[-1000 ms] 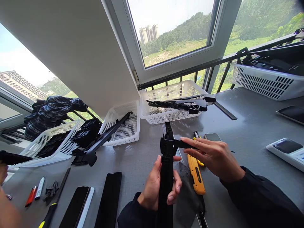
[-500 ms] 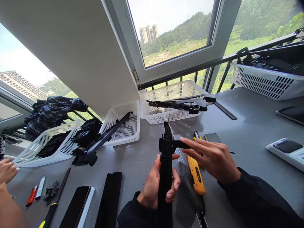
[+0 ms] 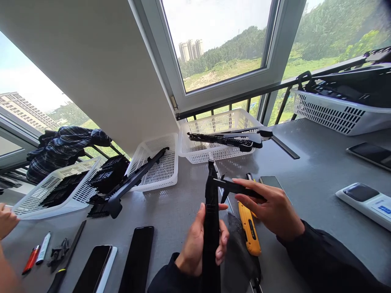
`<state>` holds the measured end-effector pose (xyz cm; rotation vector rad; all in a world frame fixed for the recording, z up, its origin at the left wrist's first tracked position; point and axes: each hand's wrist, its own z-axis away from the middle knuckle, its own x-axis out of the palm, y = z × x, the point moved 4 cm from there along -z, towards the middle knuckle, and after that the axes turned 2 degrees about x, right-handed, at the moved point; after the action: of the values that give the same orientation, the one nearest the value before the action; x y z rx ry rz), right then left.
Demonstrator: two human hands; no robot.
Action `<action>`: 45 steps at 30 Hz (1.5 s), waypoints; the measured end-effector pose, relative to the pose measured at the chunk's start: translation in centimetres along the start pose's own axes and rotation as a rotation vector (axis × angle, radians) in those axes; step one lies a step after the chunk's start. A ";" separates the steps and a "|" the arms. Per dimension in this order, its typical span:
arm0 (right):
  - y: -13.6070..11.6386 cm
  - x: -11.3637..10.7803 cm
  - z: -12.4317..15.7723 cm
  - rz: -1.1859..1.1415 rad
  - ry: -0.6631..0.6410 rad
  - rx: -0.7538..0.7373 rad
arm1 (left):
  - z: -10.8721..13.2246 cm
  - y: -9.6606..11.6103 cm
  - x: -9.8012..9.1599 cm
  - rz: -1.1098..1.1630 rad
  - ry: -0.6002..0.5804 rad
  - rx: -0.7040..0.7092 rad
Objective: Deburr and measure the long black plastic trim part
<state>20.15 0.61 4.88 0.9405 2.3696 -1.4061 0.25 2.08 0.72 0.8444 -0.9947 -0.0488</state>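
My left hand (image 3: pixel 195 240) is wrapped round a long black plastic part (image 3: pixel 211 228), held upright over the table. Its narrow top end rises above my fingers. Between the thumb and fingers of my right hand (image 3: pixel 271 203) is a slim black bar (image 3: pixel 236 187) with a short crosspiece. The bar's left tip lies at the upper section of the long part; whether they touch I cannot tell. Under my right hand lies a yellow-handled tool (image 3: pixel 249 230), partly covered. A dark flat sheet (image 3: pixel 238 252) lies beside the long part.
White baskets (image 3: pixel 161 185) with black parts stand along the window side, another basket (image 3: pixel 330 114) at right. Phones (image 3: pixel 137 256), a lighter (image 3: pixel 31 259), a tube (image 3: pixel 43 247) and a black-handled tool (image 3: pixel 71 248) lie left. At right is a white device (image 3: pixel 363 203). Another person's hand (image 3: pixel 7 221) shows far left.
The slim bar has shifted right and turned, so its crosspiece now shows to the right of the long part instead of its end lying across it. My left hand keeps its grip.
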 end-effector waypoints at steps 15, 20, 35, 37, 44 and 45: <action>0.3 2.2 0.6 0.365 -0.063 0.123 | 0.0 1.2 -1.1 -0.006 0.200 0.085; -0.2 2.7 0.7 0.416 -0.131 0.036 | 0.0 1.5 -0.7 -0.036 0.256 0.119; -0.6 1.7 0.6 -0.004 -0.068 0.315 | 0.4 2.9 -0.6 0.047 0.447 0.271; -0.4 1.9 0.6 -0.103 -0.128 0.401 | 0.4 2.7 -0.5 0.050 0.424 0.242; -0.6 2.0 0.5 -0.789 -0.333 0.770 | 0.2 2.4 -0.4 0.025 0.423 0.200; -0.7 2.0 0.5 -0.832 -0.341 0.774 | 0.2 2.4 -0.4 0.021 0.429 0.193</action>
<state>18.10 0.78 4.20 -0.2848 1.9970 -2.6139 -0.92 3.74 2.07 0.9708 -0.6094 0.2412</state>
